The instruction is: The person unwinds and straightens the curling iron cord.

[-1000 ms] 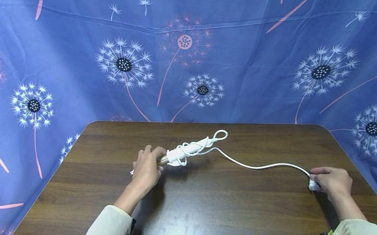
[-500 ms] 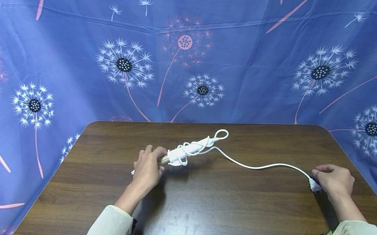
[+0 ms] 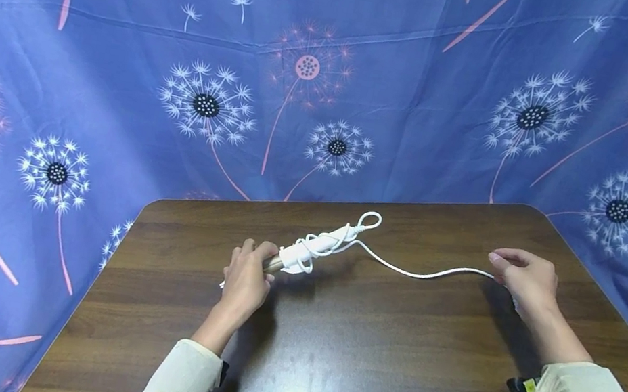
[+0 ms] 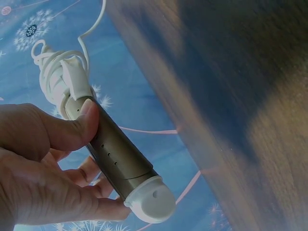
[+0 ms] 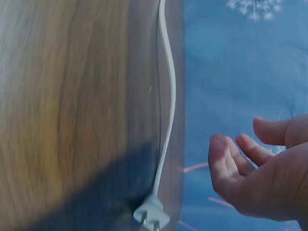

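My left hand (image 3: 243, 281) grips the bronze barrel of a hair iron (image 4: 113, 149), thumb along its top and fingers around underneath. The barrel has small holes and a rounded white end cap (image 4: 153, 199). At the other end, a white cord (image 3: 418, 276) is wound in loops round the white handle (image 3: 311, 250). From there the cord runs to the right across the table, ending in a two-pin plug (image 5: 151, 214). Over that end hovers my right hand (image 3: 528, 285), fingers loosely bent and holding nothing. In the head view it mostly hides the plug; the right wrist view shows them apart.
A brown wood-grain table (image 3: 375, 356) with rounded far corners lies below both hands. Behind and beside it hangs a blue cloth (image 3: 412, 122) printed with dandelions. A dark wrist device (image 3: 522, 389) sits at the right sleeve.
My right hand has let go of the plug, leaving it on the table, and moved left and slightly up. The left hand stays on the hair iron, almost unmoved.
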Motion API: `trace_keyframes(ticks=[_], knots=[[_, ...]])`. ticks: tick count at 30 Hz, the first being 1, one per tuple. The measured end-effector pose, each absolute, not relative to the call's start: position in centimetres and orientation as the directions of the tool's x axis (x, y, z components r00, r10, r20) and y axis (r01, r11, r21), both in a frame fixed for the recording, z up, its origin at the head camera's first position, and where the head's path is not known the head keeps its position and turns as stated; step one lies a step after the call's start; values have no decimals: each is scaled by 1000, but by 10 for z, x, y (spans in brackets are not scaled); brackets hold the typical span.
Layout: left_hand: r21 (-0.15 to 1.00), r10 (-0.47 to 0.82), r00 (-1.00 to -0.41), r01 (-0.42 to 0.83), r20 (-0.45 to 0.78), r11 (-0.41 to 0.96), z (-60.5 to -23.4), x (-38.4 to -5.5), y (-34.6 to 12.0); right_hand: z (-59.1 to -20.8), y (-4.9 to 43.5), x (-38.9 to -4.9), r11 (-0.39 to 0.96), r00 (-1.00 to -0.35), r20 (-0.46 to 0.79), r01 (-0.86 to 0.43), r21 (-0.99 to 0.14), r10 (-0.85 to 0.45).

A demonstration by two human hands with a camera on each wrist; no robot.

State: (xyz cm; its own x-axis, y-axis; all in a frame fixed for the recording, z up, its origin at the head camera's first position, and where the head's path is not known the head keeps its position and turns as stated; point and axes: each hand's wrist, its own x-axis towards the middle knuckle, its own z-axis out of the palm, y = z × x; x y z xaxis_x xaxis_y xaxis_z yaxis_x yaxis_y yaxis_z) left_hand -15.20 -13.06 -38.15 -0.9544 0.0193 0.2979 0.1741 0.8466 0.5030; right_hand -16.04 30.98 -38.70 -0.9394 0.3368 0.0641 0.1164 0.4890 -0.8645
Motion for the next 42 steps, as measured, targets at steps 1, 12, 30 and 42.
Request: trace_keyframes(ticks=[1,12,30,42], knots=[[503,21,-954,176,300,846,-381,-152,-131,-387,306,-161,440,-952,60,83,-894,301],[518,26,-959,175,282,837,-379,-151,-129,-395,282,-174,240,-999,-48,45,-970,-7],[517,45,-953,202,301,832,-378,-150,-125,-403,237,-199,158,-993,-29,10,-987,-117],[516,47,-954,201,296,833,-377,-147,-126,-409,212,-214,252,-993,-33,3,-968,-115]])
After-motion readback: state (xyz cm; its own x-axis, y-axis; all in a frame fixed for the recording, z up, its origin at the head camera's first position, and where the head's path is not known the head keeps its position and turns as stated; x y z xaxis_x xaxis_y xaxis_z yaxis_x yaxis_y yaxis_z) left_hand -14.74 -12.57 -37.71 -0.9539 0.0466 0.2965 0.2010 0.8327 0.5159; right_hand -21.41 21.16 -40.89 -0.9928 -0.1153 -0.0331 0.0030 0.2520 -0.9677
